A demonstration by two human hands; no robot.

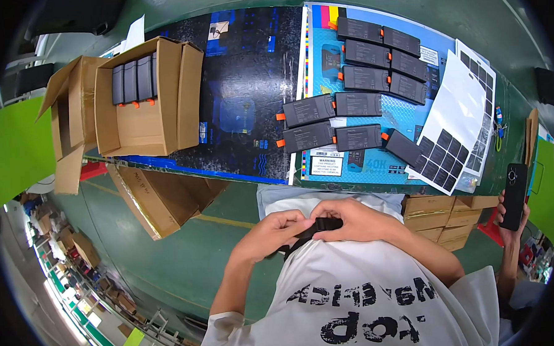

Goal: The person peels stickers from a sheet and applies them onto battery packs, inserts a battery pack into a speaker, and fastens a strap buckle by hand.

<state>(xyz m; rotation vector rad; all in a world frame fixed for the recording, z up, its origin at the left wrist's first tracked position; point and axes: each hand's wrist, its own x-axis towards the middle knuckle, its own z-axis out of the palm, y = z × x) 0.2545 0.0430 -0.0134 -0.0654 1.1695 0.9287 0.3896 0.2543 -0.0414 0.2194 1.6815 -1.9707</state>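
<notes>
At the waist of the white T-shirt (356, 281), both hands are together on a black strap (327, 224), which looks like a belt or waistband. My left hand (281, 230) pinches its left part, with thumb and fingers pressed together. Curled around the right part is my right hand (347, 219). The fingers partly hide the strap, and whether it has a buckle cannot be made out. Beyond the hands, on the table, lie several flat black rectangular devices (359, 137) with orange tabs, apart from both hands.
An open cardboard box (178, 97) holding several similar black devices stands at the table's left. White sheets with black rectangles (451, 128) lie at the right. Another person's hand (524, 215) holds a black phone (514, 193). Cartons (433, 219) stand below the table.
</notes>
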